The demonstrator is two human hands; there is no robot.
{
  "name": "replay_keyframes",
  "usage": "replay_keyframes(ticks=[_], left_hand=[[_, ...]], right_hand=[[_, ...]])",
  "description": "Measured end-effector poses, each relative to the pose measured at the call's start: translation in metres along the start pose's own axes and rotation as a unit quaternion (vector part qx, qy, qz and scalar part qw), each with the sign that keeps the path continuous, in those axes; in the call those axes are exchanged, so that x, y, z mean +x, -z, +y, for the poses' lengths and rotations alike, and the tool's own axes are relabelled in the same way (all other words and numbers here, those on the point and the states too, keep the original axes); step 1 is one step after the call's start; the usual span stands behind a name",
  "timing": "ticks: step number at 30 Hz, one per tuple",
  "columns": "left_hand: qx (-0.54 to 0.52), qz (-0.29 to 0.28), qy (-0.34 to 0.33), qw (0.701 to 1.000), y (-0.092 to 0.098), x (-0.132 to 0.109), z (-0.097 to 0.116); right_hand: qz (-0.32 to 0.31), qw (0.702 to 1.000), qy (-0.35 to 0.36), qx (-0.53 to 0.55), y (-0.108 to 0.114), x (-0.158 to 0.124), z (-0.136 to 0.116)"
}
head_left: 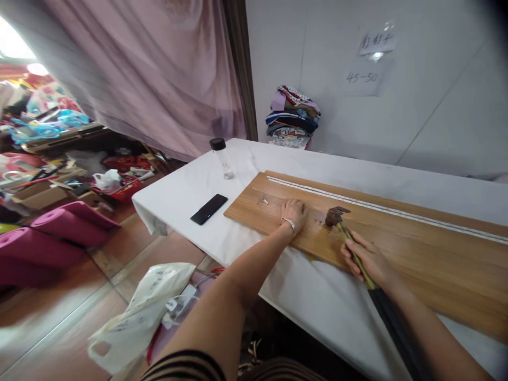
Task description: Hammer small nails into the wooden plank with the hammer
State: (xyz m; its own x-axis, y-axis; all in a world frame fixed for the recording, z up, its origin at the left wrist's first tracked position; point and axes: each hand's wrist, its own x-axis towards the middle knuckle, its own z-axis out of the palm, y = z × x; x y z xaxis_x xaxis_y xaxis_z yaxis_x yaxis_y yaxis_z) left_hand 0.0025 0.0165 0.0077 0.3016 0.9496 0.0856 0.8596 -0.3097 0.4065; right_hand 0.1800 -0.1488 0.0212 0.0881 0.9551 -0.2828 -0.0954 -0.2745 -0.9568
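Note:
A long wooden plank (416, 248) lies across a table covered in white cloth (317, 301). My left hand (294, 212) rests on the plank near its left end, fingers curled together, a bracelet on the wrist; whether it pinches anything is hidden. My right hand (367, 259) grips the handle of a claw hammer (336, 216), whose head sits on the plank just right of my left hand. A few loose nails (262, 200) lie on the plank to the left of my left hand.
A black phone (208, 208) and a clear bottle with a black cap (223, 158) are on the cloth left of the plank. Folded clothes (292, 117) are stacked by the wall. A white plastic bag (146, 307), pink rolled mats (51, 233) and clutter cover the floor at left.

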Motion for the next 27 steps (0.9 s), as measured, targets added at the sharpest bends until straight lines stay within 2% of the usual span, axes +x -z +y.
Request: replay_keyframes(ticks=[7, 13, 27], left_hand=[[-0.019, 0.004, 0.013, 1.0, 0.001, 0.0, 0.0], [0.007, 0.002, 0.001, 1.0, -0.001, 0.001, 0.0], [0.054, -0.002, 0.001, 0.999, 0.01, 0.0, 0.009]], right_hand=[[0.0, 1.0, -0.013, 0.006, -0.001, 0.0, -0.003], [-0.01, 1.0, 0.012, 0.012, -0.005, -0.003, -0.01], [-0.021, 0.999, 0.019, 0.022, -0.006, -0.002, -0.016]])
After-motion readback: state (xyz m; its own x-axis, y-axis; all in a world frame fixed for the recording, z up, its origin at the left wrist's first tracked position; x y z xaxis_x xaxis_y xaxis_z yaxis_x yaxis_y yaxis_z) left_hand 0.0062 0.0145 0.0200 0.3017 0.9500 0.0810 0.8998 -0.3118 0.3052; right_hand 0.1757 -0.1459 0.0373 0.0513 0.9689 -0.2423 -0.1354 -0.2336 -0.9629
